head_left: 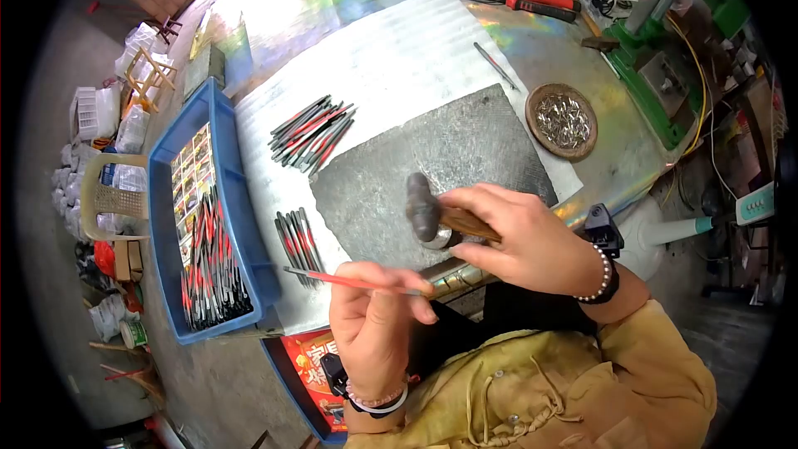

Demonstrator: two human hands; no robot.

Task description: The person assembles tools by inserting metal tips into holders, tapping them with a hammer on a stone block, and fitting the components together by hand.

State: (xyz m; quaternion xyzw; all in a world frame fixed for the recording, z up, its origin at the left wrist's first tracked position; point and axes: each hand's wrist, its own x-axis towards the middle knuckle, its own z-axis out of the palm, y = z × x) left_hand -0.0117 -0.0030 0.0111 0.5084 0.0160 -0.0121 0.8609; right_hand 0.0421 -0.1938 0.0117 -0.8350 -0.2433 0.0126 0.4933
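My left hand pinches a slim red-and-black rod, held nearly level in front of my body. My right hand is wrapped round the wooden handle of a hammer. The hammer's dark head is over the near part of a grey stone slab; I cannot tell whether they touch. Left of the slab lie a loose pile of similar rods and a smaller bunch of rods. One more rod lies alone beyond the slab.
A blue crate at the left holds many rods. On the right stands a round dish of small shiny metal pieces, near a green machine. Red-handled pliers lie at the back. White sheeting covers part of the table.
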